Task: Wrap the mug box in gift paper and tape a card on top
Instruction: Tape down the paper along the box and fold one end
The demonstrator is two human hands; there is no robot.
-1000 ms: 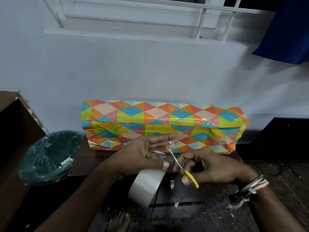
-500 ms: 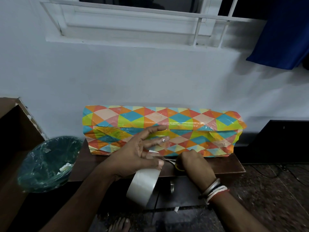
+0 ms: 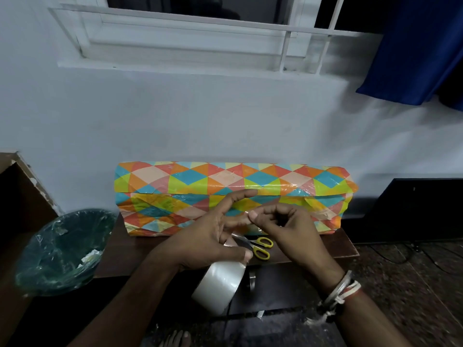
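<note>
Long box wrapped in gift paper (image 3: 233, 196), patterned with orange, teal, yellow and pink diamonds, lying lengthwise along the far edge of the brown tabletop (image 3: 333, 249), against the white wall, with its overlapped seam facing the camera and shiny strips of clear tape along that seam. Crumpled, folded paper at the box's right end, close to the tabletop's far right corner. Left hand (image 3: 213, 236) raised in front of the box near the middle of the tabletop, fingers extended toward the seam, thumb pressed down onto the roll of clear tape (image 3: 220, 284) that hangs past the near edge. Right hand (image 3: 288, 229) just beside it, fingers curled, thumb and forefinger pinching a small piece of clear tape (image 3: 246, 214) between the two hands; the film itself barely visible against the paper. Bangles and thread on the right wrist. Yellow-handled scissors (image 3: 260, 247) lying flat on the tabletop near its front edge, below the right hand, blades hidden behind the left hand and the roll. Green bin lined with a clear bag (image 3: 62, 249) off the left edge of the tabletop, a few scraps inside. Bare toes visible on the floor below the near edge. No card in sight on the box.
</note>
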